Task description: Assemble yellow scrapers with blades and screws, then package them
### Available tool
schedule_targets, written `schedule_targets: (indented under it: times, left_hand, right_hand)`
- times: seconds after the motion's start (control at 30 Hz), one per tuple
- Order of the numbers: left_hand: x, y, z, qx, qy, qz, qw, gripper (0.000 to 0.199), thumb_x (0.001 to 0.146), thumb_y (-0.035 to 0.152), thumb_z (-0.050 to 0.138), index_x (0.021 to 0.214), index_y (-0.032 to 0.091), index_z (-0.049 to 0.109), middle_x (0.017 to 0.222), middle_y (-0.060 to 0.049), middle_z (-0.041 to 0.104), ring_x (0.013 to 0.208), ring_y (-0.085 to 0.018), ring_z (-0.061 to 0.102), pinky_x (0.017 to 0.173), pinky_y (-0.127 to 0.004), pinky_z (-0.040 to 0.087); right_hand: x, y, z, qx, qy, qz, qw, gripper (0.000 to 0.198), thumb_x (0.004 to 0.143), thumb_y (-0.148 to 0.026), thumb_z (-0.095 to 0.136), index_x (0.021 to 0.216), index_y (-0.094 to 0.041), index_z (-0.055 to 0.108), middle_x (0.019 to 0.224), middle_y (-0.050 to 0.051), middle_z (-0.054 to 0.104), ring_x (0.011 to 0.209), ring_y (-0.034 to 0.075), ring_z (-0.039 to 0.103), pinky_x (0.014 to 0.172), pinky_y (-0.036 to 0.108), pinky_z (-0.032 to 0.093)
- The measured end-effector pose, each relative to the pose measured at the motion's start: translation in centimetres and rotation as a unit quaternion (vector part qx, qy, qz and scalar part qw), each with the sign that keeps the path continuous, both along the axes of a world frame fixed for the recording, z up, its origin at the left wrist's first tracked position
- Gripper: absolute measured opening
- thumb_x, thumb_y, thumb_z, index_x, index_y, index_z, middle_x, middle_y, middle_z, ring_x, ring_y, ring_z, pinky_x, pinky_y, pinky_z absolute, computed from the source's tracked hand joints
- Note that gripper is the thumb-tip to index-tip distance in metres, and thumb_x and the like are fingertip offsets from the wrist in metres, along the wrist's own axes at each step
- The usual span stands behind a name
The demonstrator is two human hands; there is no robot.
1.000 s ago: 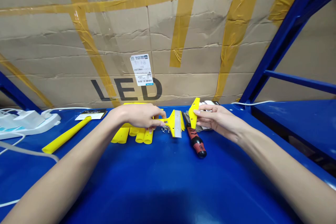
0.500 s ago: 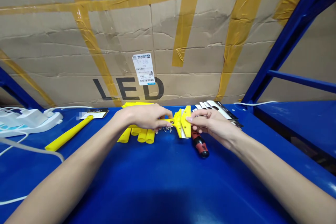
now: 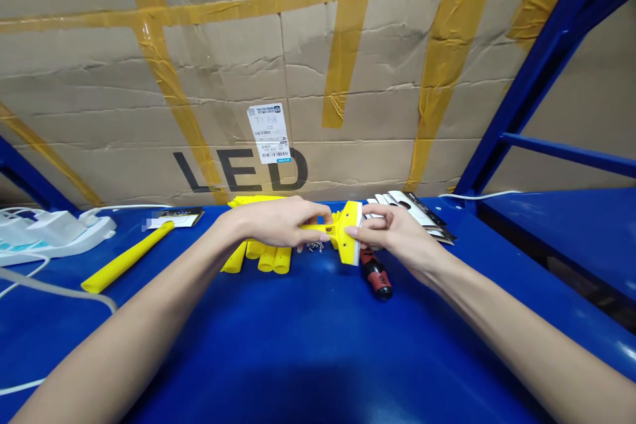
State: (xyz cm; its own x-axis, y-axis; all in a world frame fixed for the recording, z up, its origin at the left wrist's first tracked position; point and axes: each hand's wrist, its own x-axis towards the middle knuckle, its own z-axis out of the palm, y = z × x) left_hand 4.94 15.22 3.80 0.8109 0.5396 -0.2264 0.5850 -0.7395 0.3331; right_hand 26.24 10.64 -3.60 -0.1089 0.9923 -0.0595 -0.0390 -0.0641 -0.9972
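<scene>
My left hand [image 3: 278, 222] is closed around the narrow neck of a yellow scraper head [image 3: 342, 248], held just above the blue surface. My right hand [image 3: 395, 233] pinches the head's wide end, thumb on top of a yellow cover plate [image 3: 351, 215] that lies over it. A pale blade strip [image 3: 358, 248] shows along the right edge. Small screws [image 3: 315, 247] lie beneath the neck. Below my right hand rests a red and black screwdriver [image 3: 378, 278], its front part hidden. Yellow tubular handles [image 3: 268, 258] are piled under my left hand, which partly covers them.
Several white and black blade packets [image 3: 415, 209] lie behind my right hand. At the left are a long yellow handle [image 3: 129, 258], a black and white card [image 3: 181, 216] and a white power strip [image 3: 64, 235] with cables. A taped cardboard box [image 3: 238, 93] stands across the back.
The yellow cover plate has moved left from the blade edge onto the scraper head, with my right thumb pressing it. My left hand keeps its grip on the neck.
</scene>
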Motion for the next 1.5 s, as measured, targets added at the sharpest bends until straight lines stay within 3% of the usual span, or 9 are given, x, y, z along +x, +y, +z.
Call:
schedule_targets:
  times: [0.13, 0.3, 0.6, 0.8, 0.93, 1.07, 1.2, 1.5]
  left_hand:
    - [0.32, 0.23, -0.38, 0.040, -0.035, -0.019, 0.998, 0.035, 0.100, 0.046, 0.044, 0.088, 0.018, 0.060, 0.078, 0.000, 0.061, 0.067, -0.012, 0.051, 0.063, -0.025, 0.034]
    - [0.44, 0.40, -0.75, 0.044, -0.047, -0.020, 0.998, 0.039, 0.100, 0.043, 0.044, 0.072, 0.017, 0.049, 0.065, 0.004, 0.048, 0.060, -0.010, 0.041, 0.060, -0.026, 0.030]
    - [0.24, 0.57, -0.79, 0.064, -0.042, -0.028, 0.997, 0.040, 0.100, 0.045, 0.043, 0.071, 0.017, 0.047, 0.064, 0.004, 0.047, 0.059, -0.010, 0.040, 0.060, -0.027, 0.029]
    - [0.26, 0.39, -0.90, 0.060, -0.052, -0.016, 0.997, 0.042, 0.098, 0.050, 0.046, 0.071, 0.018, 0.048, 0.064, 0.004, 0.045, 0.059, -0.010, 0.037, 0.056, -0.028, 0.025]
    - [0.20, 0.55, -1.03, 0.077, -0.061, -0.023, 0.995, 0.043, 0.097, 0.050, 0.047, 0.069, 0.017, 0.046, 0.062, 0.005, 0.042, 0.059, -0.010, 0.033, 0.056, -0.029, 0.023]
    - [0.03, 0.78, -0.82, 0.084, -0.073, -0.012, 0.994, 0.045, 0.096, 0.052, 0.046, 0.067, 0.018, 0.042, 0.062, 0.004, 0.040, 0.059, -0.010, 0.032, 0.057, -0.029, 0.022]
    - [-0.10, 0.82, -0.59, 0.088, -0.068, -0.002, 0.994, 0.045, 0.096, 0.052, 0.047, 0.067, 0.018, 0.042, 0.061, 0.005, 0.039, 0.059, -0.010, 0.031, 0.057, -0.029, 0.022]
    - [-0.07, 0.58, -0.24, 0.083, -0.055, 0.005, 0.995, 0.045, 0.095, 0.052, 0.048, 0.067, 0.018, 0.038, 0.062, 0.005, 0.035, 0.059, -0.010, 0.030, 0.056, -0.029, 0.022]
  right_hand:
    - [0.20, -0.10, 0.14, 0.042, -0.020, 0.028, 0.999, 0.050, 0.055, -0.028, 0.093, 0.094, -0.014, 0.066, 0.069, 0.002, 0.072, 0.060, 0.013, 0.060, 0.055, 0.022, 0.043]
    - [0.09, -0.22, -0.04, 0.079, -0.038, 0.042, 0.995, 0.045, 0.058, -0.026, 0.092, 0.094, -0.015, 0.067, 0.075, 0.002, 0.075, 0.069, 0.015, 0.067, 0.065, 0.024, 0.051]
    - [0.15, -0.17, 0.09, 0.083, -0.037, 0.064, 0.994, 0.041, 0.065, -0.034, 0.089, 0.094, -0.015, 0.067, 0.077, 0.003, 0.075, 0.071, 0.016, 0.068, 0.071, 0.027, 0.055]
    - [0.46, -0.19, 0.24, 0.096, -0.069, 0.056, 0.991, 0.038, 0.064, -0.038, 0.090, 0.075, -0.016, 0.062, 0.064, 0.003, 0.072, 0.063, 0.014, 0.065, 0.062, 0.023, 0.052]
    - [0.27, -0.22, 0.12, 0.097, -0.056, 0.049, 0.992, 0.040, 0.061, -0.040, 0.091, 0.076, -0.016, 0.063, 0.067, 0.004, 0.073, 0.061, 0.015, 0.067, 0.061, 0.024, 0.054]
    - [0.28, -0.07, -0.12, 0.108, -0.048, 0.035, 0.992, 0.036, 0.067, -0.043, 0.088, 0.078, -0.017, 0.067, 0.070, 0.006, 0.075, 0.066, 0.018, 0.072, 0.062, 0.027, 0.058]
    - [0.48, 0.00, 0.16, 0.113, -0.047, 0.057, 0.991, 0.036, 0.067, -0.044, 0.087, 0.082, -0.016, 0.070, 0.075, 0.007, 0.076, 0.071, 0.020, 0.074, 0.066, 0.028, 0.060]
    - [0.35, -0.19, 0.76, 0.105, -0.059, 0.047, 0.992, 0.039, 0.064, -0.045, 0.089, 0.079, -0.015, 0.068, 0.070, 0.009, 0.075, 0.066, 0.020, 0.073, 0.063, 0.029, 0.059]
